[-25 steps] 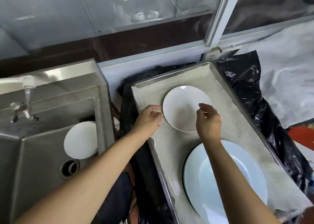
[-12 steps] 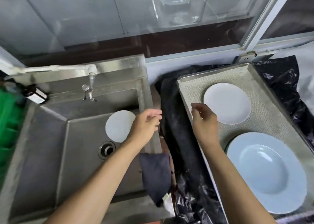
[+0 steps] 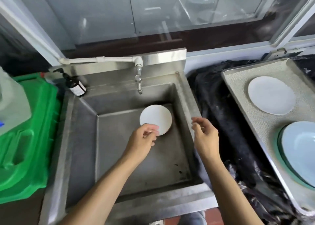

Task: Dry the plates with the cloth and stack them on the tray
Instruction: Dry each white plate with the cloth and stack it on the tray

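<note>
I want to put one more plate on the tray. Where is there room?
The tray has bare mat at its far end, beyond the small white plate, and along its left rim beside both plates. The near end is crowded by the big blue plate. Only a narrow strip lies between the two plates.

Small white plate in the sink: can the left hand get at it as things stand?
Probably yes: the left hand hovers at the small white plate's near edge, with nothing between them in the sink.

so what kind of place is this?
Likely a dishwashing station in a plain kitchen: steel sink with a tap, a plate in it, and a lined tray of plates.
</note>
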A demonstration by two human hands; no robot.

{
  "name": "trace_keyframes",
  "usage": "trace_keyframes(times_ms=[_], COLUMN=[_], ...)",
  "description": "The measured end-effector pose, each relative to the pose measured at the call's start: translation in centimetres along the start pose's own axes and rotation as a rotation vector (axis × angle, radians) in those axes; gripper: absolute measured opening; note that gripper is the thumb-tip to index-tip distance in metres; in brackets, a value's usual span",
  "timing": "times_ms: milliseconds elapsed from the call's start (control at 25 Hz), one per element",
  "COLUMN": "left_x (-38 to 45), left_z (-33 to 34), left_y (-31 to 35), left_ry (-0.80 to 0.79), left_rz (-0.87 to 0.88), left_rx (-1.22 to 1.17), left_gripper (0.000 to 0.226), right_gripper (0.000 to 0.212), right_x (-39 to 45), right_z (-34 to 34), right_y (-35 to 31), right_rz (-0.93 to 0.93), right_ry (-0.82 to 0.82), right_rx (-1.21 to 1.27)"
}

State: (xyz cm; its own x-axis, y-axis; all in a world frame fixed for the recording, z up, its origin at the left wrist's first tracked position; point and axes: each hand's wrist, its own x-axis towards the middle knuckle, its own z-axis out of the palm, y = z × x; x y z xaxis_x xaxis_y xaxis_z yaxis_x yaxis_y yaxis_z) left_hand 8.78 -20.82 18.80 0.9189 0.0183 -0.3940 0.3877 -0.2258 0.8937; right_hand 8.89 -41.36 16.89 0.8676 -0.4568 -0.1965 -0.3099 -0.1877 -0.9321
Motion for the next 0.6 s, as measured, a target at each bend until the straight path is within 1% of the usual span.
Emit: trace_keyframes(times_ms=[120,240,400,600], left_x=[-0.2,0.0,1.3,5.4], left_z=[-3.1,-4.6,-4.4,-2.8], left_y=[-3.2,-6.5,-10.5,-14.7], left_ry=[0.018,0.044,0.069,0.071], left_rz=[-0.024,-0.071,-0.140,-0.154], left_rx=[-0.021,-0.034,-0.063,-0.029], left_gripper=[0.034,0.034,0.036,0.037], right_gripper=[0.024,0.025,0.024,0.024], right_x=[-2.4,-3.6,-2.9,0.9], right_z=[3.0,5.0,6.9,9.5], right_y=[1.6,3.8,6.7,11.5], right_rz=[0.016,0.039,0.073,0.140], right_ry=[-0.034,-0.068,-0.107,-0.125], right_rx=[-0.024,-0.068,-0.131,-0.161])
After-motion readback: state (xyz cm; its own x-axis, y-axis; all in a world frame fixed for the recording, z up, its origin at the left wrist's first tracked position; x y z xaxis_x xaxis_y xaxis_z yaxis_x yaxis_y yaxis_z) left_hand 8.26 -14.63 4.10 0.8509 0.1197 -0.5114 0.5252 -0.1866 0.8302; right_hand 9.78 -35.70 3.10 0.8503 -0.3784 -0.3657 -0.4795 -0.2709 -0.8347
